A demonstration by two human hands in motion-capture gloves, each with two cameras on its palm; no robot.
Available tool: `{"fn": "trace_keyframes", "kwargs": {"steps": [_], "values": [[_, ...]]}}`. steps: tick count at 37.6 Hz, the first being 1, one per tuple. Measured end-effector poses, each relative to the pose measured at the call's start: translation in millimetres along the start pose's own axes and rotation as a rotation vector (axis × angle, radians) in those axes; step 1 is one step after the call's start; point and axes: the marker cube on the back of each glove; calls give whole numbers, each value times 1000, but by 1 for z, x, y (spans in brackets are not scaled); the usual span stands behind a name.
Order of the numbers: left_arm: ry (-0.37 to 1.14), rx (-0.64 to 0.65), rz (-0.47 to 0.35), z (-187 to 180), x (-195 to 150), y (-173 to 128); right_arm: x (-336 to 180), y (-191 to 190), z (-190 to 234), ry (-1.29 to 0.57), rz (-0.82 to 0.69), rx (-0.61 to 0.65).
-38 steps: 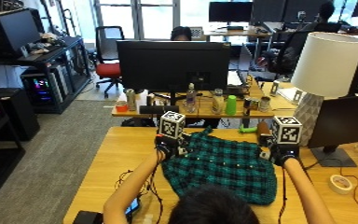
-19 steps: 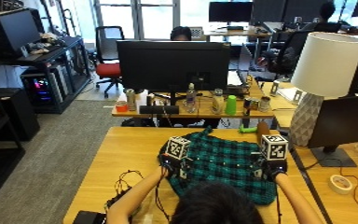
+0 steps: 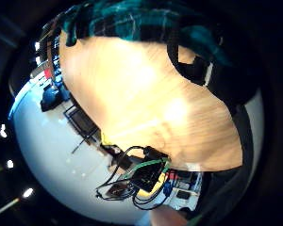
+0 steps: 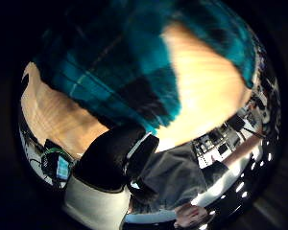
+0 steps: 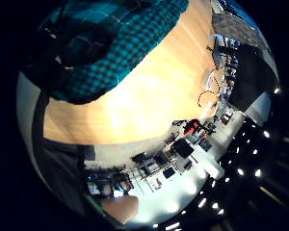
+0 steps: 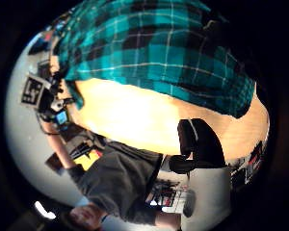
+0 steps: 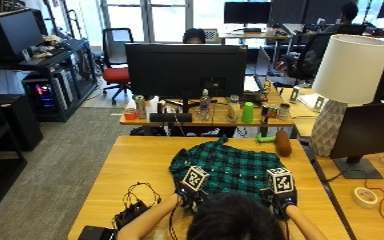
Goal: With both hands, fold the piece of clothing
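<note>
Both hands are low at the near edge of the green plaid shirt (image 7: 235, 167), which lies spread on the wooden table (image 7: 139, 160) and runs away from the hands toward the far side. The left hand (image 7: 187, 196) sits at the shirt's near left corner, the right hand (image 7: 278, 199) at its near right corner, and the person's head hides much of both. The palm views show plaid cloth bunched close above bare table, which suggests each hand has cloth pinched and lifted, but I cannot tell for certain how the fingers are set.

Now the risks. If one hand travels ahead of the other, the fold line will skew and the halves won't match. The cloth already looks rumpled toward the far left, so laying the near edge over it could trap wrinkles inside the fold. A pinch that catches only the top layer may let the lower layer drag behind. Just left of the left hand lies a tangle of black cables (image 7: 135, 200); a wide swing could snag them.
</note>
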Motion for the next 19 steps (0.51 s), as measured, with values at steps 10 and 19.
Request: {"fn": "trace_keyframes", "kwargs": {"steps": [10, 19], "values": [[-104, 469, 179, -22, 9, -32, -8, -7, 24, 3, 49, 193], [-259, 789, 141, -45, 15, -52, -9, -6, 23, 10, 46, 330]]}}
